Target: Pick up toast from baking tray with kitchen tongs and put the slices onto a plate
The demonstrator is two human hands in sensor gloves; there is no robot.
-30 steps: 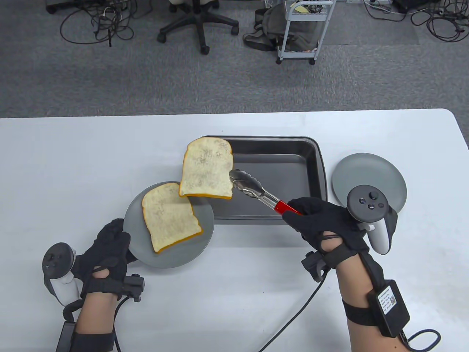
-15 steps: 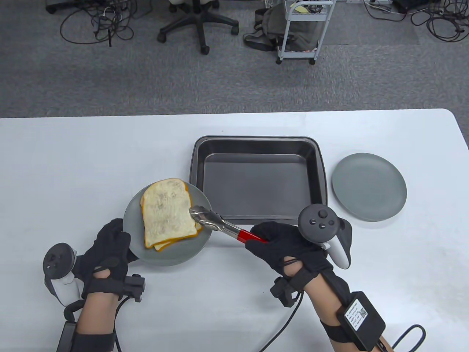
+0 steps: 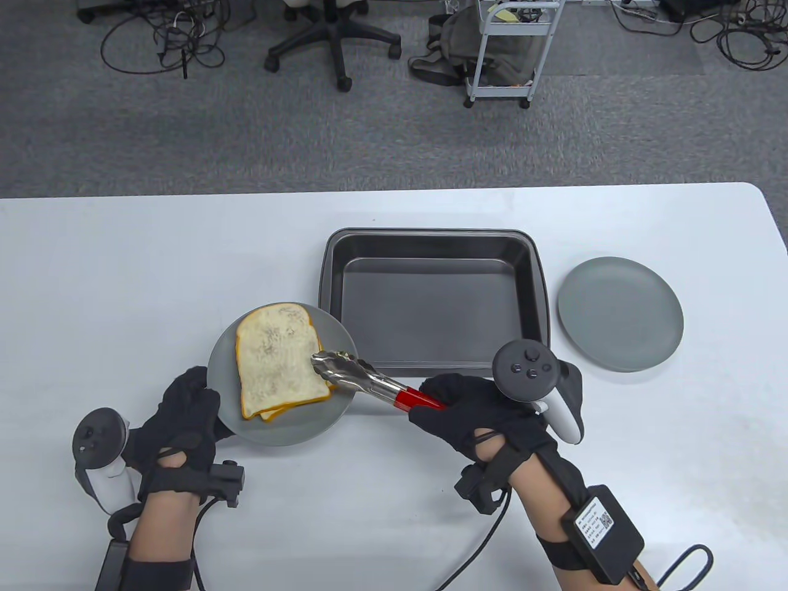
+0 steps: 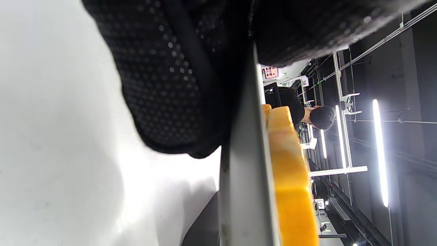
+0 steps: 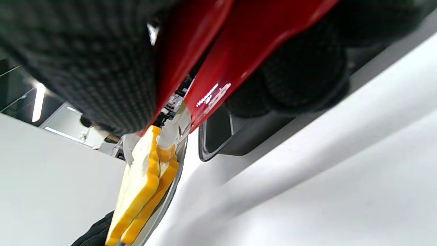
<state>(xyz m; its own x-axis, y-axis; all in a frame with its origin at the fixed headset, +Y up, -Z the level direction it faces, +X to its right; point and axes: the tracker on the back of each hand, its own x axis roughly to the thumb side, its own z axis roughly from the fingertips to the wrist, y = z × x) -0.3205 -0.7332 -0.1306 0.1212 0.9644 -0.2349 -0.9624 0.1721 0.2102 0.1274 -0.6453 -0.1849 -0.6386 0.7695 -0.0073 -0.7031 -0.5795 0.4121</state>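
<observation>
Right, your right hand point(image 3: 477, 415) gripped the red handles of the steel kitchen tongs point(image 3: 369, 383), fingers curled round them; the right wrist view showed both red arms point(image 5: 218, 65) running between your gloved fingers. The scalloped metal tips point(image 3: 329, 364) sat at the right edge of the top slice of pale toast with orange crust point(image 3: 277, 360). From the right wrist view the tips looked closed on that crust edge, though the contact was small and partly hidden. You had two slices stacked on the round grey plate point(image 3: 225, 369) at front left of the white table point(image 3: 123, 265), the lower slice point(image 3: 274, 414) showing only as a strip of orange crust along the near edge.

Your left hand point(image 3: 181, 425) held the near-left rim of that plate, fingers curled at its edge; in the left wrist view the glove point(image 4: 177, 85) wrapped the grey rim point(image 4: 245, 191), with the orange crust point(image 4: 290, 184) just beside it.

The dark rectangular metal baking tray point(image 3: 535, 289) sat at the table's middle, just beside the loaded plate, with no toast in it. A second round grey plate point(image 3: 619, 314) lay to the tray's right, apart from it, bare.
</observation>
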